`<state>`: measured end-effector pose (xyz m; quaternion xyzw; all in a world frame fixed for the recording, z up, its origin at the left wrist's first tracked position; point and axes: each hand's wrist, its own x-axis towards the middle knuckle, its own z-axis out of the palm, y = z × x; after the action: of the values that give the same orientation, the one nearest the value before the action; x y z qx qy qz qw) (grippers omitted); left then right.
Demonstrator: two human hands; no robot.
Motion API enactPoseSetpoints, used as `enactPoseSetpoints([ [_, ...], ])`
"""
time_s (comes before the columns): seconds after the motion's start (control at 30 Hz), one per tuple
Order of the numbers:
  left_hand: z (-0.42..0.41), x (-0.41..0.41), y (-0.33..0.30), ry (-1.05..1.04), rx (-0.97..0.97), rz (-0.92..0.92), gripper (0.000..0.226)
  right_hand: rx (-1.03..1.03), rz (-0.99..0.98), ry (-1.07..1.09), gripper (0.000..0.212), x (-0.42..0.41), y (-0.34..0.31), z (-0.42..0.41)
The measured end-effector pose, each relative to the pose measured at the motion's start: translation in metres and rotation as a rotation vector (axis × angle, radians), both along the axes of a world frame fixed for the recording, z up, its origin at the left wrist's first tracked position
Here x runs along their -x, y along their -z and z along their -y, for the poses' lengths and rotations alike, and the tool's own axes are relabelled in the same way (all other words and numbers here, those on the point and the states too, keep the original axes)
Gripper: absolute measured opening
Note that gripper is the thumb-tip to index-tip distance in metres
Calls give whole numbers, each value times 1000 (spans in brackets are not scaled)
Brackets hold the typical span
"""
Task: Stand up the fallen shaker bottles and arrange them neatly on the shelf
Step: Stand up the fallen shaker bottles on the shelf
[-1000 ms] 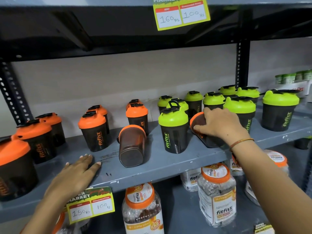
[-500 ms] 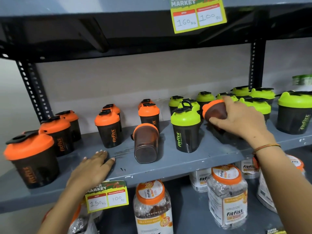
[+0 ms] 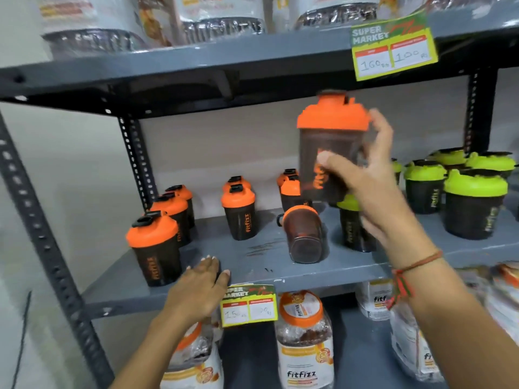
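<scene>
The right hand (image 3: 368, 186) grips an orange-lidded shaker bottle (image 3: 330, 147) around its dark body, thumb across the front and fingers behind, holding it upright in the air above the middle of the grey shelf (image 3: 252, 265), clear of the board. Directly below it, a second orange-lidded bottle (image 3: 304, 234) lies on its side near the front edge, its base pointing toward the camera. The left hand (image 3: 202, 287) rests open and flat on the front edge of the shelf, fingers spread, holding nothing, just above a green price tag (image 3: 248, 306). Standing orange-lidded shakers (image 3: 238, 211) fill the left part of the shelf toward the back edge, and green-lidded shakers (image 3: 474, 203) stand at the right end. One green-lidded bottle (image 3: 351, 226) stands partly hidden behind the right wrist.
</scene>
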<state>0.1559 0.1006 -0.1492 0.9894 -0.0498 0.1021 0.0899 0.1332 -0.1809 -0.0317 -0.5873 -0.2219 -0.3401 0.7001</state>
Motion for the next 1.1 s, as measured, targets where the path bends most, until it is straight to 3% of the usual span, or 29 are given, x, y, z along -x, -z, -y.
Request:
enactPoseSetpoints([
  [0.23,-11,12,13,-15,-54,152,87,11,-265,-340,87,-36,49,-101],
  [0.4,-10,12,16,-22,-30,171,67,70,-409,-394,81,-62,76,-119],
  [0.63,-12,10,14,-13,-43,135,62,181,-544,-403,100,-74,88,-122],
  [0.83,-10,-4,0,29,-10,-17,58,284,-550,-407,94,-69,92,-123],
  [0.97,-11,-6,1,29,-16,-37,59,377,-535,-399,115,-44,87,-117],
  [1.1,-11,-7,3,32,-15,-4,59,305,-227,-90,87,-3,73,-103],
])
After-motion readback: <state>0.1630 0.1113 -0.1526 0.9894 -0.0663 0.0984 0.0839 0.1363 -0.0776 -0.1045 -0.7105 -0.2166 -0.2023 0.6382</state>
